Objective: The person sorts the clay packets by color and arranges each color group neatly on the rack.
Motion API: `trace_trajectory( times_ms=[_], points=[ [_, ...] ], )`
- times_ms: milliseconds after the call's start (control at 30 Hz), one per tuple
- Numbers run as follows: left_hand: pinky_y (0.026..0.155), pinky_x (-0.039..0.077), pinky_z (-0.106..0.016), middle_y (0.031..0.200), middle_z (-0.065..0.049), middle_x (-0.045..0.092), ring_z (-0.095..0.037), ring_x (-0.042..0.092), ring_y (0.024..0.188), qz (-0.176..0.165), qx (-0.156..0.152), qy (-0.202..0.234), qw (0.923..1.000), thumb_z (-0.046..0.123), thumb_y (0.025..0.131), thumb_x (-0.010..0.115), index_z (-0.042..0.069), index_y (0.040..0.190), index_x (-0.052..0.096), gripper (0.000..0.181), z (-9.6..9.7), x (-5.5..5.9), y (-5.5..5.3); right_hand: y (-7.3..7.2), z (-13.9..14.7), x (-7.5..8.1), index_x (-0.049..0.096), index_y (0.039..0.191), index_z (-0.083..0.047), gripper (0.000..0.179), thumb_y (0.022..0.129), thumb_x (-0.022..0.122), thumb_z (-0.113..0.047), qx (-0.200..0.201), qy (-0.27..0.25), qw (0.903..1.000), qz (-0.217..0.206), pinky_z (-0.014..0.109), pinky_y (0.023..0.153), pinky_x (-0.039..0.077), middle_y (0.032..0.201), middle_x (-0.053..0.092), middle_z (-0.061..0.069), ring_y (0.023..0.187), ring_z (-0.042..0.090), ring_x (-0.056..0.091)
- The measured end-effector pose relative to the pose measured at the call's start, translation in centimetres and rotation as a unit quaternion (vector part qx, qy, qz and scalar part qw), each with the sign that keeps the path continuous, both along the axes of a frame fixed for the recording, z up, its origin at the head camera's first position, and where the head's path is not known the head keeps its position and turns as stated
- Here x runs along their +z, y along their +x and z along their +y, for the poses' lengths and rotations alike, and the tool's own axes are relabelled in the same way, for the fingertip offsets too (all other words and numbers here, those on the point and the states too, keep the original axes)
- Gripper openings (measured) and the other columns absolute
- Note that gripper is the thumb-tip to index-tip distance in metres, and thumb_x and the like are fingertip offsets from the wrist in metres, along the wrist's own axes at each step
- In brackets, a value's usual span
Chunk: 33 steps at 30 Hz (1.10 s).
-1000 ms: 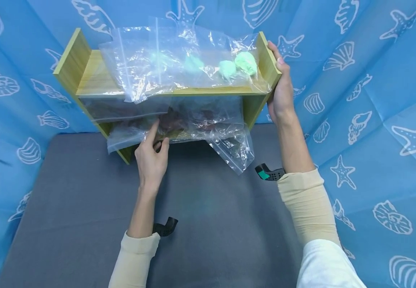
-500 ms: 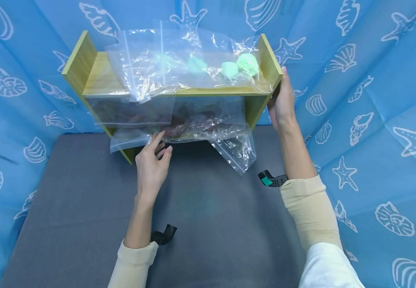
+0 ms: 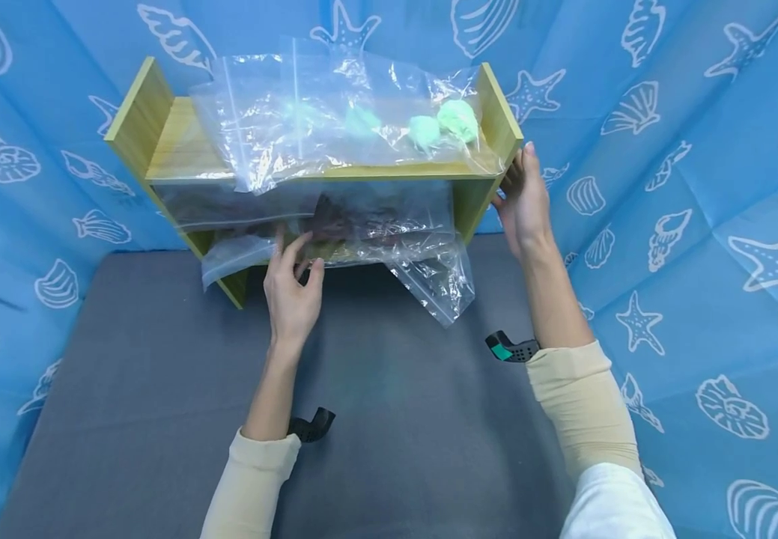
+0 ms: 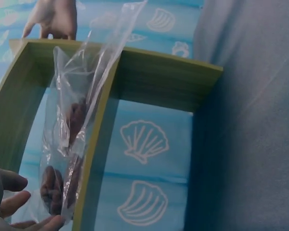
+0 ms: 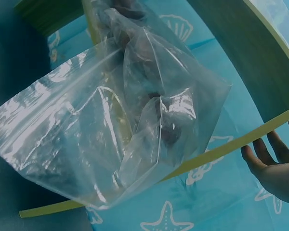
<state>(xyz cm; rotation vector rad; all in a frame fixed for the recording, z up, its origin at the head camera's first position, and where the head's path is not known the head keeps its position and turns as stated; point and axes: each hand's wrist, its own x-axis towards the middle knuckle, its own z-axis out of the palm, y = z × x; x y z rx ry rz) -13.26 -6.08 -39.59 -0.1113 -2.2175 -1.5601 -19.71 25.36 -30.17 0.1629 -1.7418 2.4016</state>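
Note:
A small wooden two-tier shelf stands at the back of the table. Clear zip bags holding dark brown lumpy pieces lie on its lower board; plastic glare blurs what they are. My left hand is at the front of these bags, fingers spread and slightly bent, fingertips by the plastic without a visible pinch. My right hand has its fingertips against the shelf's right side panel, the palm away from the wood. On the upper board lie clear zip bags with pale green balls.
One bag's zip end hangs over the lower board's front edge at the right. Grey cloth covers the table in front. Behind and beside the shelf hangs a blue curtain printed with white shells and starfish.
My right hand has slid down the side panel and loosened from a fuller grip to fingertips. My left hand drew back a little, then returned to the lower bags, slightly farther right.

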Motion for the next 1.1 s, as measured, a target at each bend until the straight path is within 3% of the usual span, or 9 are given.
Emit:
trace_trajectory(
  times_ms=[100,333,500,767,933,1100],
  points=[
    [0.101,0.047,-0.041,0.158,-0.016,0.032,-0.025,0.032,0.144,0.016,-0.009,-0.008,0.9998,0.003,0.096,0.062,0.007,0.135,0.06,0.039,-0.2,-0.1,0.5,0.3,0.2,-0.1,0.05,0.145,-0.015,0.051,0.108,0.027,-0.042,0.007,0.005,1.0,0.004,0.038,0.109,0.037,0.147,0.045,0.011,0.135,0.026,0.042],
    [0.098,0.048,-0.047,0.147,-0.008,0.05,-0.023,0.047,0.134,0.017,-0.021,-0.056,0.9981,0.007,0.096,0.065,0.008,0.136,0.06,0.04,-0.8,0.2,3.4,1.5,0.9,-1.2,0.052,0.142,-0.01,0.05,0.108,0.032,-0.041,0.002,0.048,0.9988,-0.002,0.036,0.102,0.041,0.144,0.048,0.012,0.129,0.028,0.046],
    [0.099,0.047,-0.046,0.144,-0.003,0.053,-0.024,0.053,0.129,-0.003,-0.05,-0.13,0.9902,0.014,0.094,0.07,0.014,0.141,0.056,0.049,-2.4,0.1,5.3,2.4,1.6,-2.4,0.05,0.146,-0.012,0.05,0.108,0.034,-0.041,0.0,0.107,0.9943,0.006,0.044,0.106,0.038,0.147,0.048,0.011,0.132,0.03,0.046],
    [0.102,0.038,-0.06,0.153,-0.009,0.042,-0.036,0.042,0.136,-0.052,-0.086,-0.279,0.9551,0.029,0.091,0.075,0.019,0.15,0.045,0.067,-5.9,-1.0,7.3,4.5,2.7,-4.0,0.043,0.15,-0.008,0.052,0.108,0.038,-0.038,0.002,0.177,0.9841,-0.003,0.051,0.11,0.034,0.151,0.043,0.016,0.134,0.032,0.045],
    [0.104,0.033,-0.064,0.156,-0.013,0.036,-0.041,0.036,0.139,-0.064,-0.089,-0.365,0.9246,0.038,0.088,0.076,0.019,0.153,0.039,0.077,-8.5,-2.3,7.9,6.0,3.5,-5.0,0.043,0.149,-0.005,0.048,0.109,0.037,-0.032,-0.014,0.256,0.9665,0.001,0.047,0.109,0.038,0.151,0.042,0.021,0.133,0.031,0.047],
    [0.107,0.026,-0.068,0.158,-0.019,0.03,-0.045,0.027,0.143,-0.07,-0.075,-0.43,0.8972,0.048,0.084,0.076,0.017,0.155,0.035,0.088,-11.2,-3.3,8.4,7.7,4.5,-6.4,0.046,0.149,-0.008,0.043,0.108,0.042,-0.021,-0.041,0.348,0.9366,0.019,0.031,0.108,0.039,0.151,0.044,0.016,0.134,0.022,0.046]
  ],
)
